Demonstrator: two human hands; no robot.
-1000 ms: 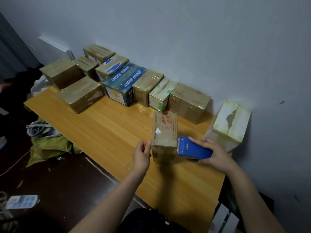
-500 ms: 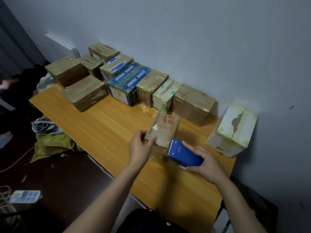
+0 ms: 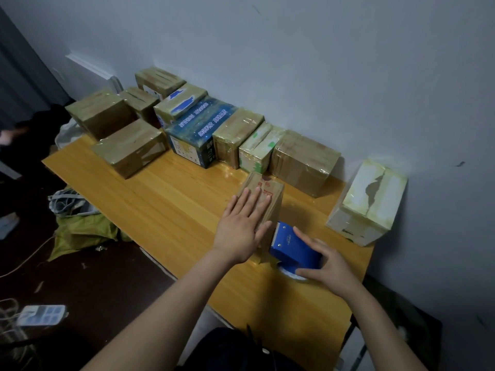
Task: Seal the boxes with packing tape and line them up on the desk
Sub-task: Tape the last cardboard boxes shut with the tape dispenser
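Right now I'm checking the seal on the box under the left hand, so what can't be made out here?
Head view only.
Top seam of the box: covered by the flat left hand.
Near end of the box: behind that hand and the tape dispenser.
The tape roll: mostly hidden by dispenser and right hand.
The red print: blurred, partly under fingers.

Bare forearms (image 3: 166, 303), left hand (image 3: 242, 231), right hand (image 3: 330, 267)

Left hand (image 3: 242, 228) covers box (image 3: 271, 187) print; tape roll (image 3: 288, 274) mostly hidden under dispenser (image 3: 290, 243).
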